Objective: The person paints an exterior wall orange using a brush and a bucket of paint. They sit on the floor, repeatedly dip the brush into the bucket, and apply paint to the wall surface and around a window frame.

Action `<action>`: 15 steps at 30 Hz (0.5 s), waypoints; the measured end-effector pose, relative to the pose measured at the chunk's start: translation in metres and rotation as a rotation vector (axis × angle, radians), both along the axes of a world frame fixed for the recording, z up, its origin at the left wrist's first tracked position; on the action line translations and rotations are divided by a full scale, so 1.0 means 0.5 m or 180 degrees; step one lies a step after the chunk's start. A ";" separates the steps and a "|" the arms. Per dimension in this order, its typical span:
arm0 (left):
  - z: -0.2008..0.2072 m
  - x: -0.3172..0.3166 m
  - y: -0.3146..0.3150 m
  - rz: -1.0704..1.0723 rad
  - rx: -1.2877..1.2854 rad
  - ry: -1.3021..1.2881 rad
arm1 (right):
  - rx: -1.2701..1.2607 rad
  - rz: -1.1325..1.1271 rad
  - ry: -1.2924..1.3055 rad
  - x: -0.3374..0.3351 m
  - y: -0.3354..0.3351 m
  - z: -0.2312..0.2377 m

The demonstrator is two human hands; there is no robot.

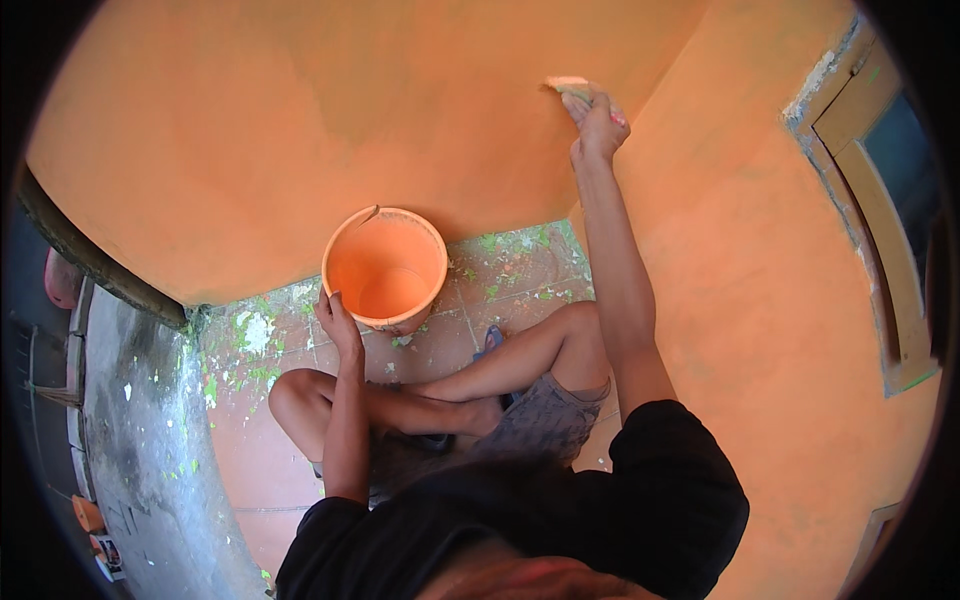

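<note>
Wall-painting with a hand-held brush, seen from above. The right hand (600, 125) is closed around a brush (568, 84), whose handle is mostly hidden by the fingers; the bristles project beyond the fingertips, to the hand's upper left, and appear to meet the orange wall (300, 120). The left hand (340, 322) grips the near-left rim of an orange bucket (370, 250), which stands just beyond that hand and to its right, on the tiled floor (465, 335). Paint seems to lie at the bottom of the bucket, though the matching colour makes its level hard to judge.

For good coverage, the right hand would best draw the bristles flat in long, overlapping strokes, with light, even pressure, easing off near the corner just to its right, where the side wall (720, 240) begins. A modest load of paint, wiped against the rim, should limit drips; the left hand does well to steady the bucket upright and near the wall, within short reach of the brush.

Count: hands, two; brush, one; bucket, one; walls meeting beside the right hand, two; window frame (858, 170), one clearly shown, well to the right of the right hand; pale and green flecks on the floor around the left hand, too many to number
</note>
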State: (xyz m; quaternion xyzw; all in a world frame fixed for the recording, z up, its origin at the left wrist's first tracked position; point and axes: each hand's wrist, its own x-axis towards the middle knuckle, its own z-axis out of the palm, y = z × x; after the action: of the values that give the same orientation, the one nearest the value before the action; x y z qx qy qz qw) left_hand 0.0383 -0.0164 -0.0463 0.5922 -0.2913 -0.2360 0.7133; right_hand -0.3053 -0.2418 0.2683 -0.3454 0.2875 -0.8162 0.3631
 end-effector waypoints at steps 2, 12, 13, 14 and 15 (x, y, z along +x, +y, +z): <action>0.004 -0.006 0.002 0.0136 0.0160 -0.0060 | -0.0666 0.0214 0.0296 -0.005 0.020 0.161; -0.015 0.008 -0.005 -0.0021 0.0109 0.0014 | -0.0467 0.0261 -0.0614 0.029 -0.038 -0.008; -0.016 0.008 -0.006 0.0009 0.0087 0.0005 | -0.0258 0.0213 -0.0589 0.032 -0.028 -0.110; -0.015 0.008 -0.005 0.0022 0.0090 -0.0019 | 0.0116 0.0179 -0.0607 0.034 -0.016 -0.205; -0.014 0.007 -0.004 0.0013 0.0125 -0.0052 | 0.0385 0.0194 -0.0553 0.034 0.002 -0.296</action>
State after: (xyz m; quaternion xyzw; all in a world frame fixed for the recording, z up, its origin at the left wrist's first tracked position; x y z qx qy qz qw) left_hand 0.0417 -0.0183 -0.0535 0.6086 -0.2913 -0.2354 0.6996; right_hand -0.2884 -0.2408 0.1206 -0.2594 0.2929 -0.8128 0.4315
